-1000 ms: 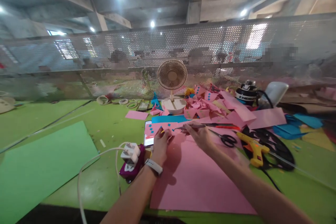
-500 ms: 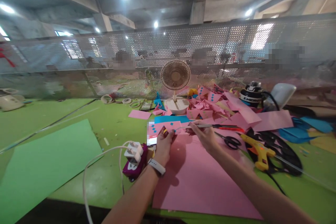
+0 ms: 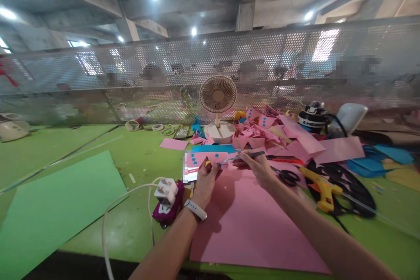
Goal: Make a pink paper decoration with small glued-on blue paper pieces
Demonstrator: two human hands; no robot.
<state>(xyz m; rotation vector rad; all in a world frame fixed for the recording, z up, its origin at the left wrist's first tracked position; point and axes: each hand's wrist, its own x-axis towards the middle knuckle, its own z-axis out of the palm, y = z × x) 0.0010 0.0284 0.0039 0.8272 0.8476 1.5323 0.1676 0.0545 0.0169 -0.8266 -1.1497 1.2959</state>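
Note:
My left hand [image 3: 205, 181] pinches the near edge of a small pink paper piece [image 3: 205, 158] dotted with blue squares, held just above a large pink sheet [image 3: 249, 223]. My right hand [image 3: 259, 167] grips thin metal tweezers [image 3: 241, 156], whose tip points left toward the pink piece. A white watch sits on my left wrist.
A phone [image 3: 189, 169] lies under the pink piece. A white plug on a purple block [image 3: 166, 199] lies left of my arm. Black scissors [image 3: 286, 176], a yellow glue gun [image 3: 320, 188], a paper pile [image 3: 265, 133] and a small fan [image 3: 218, 106] stand beyond. A green sheet [image 3: 55, 208] lies left.
The tweezers' tip has moved closer to the dotted pink piece; my hands have shifted only slightly.

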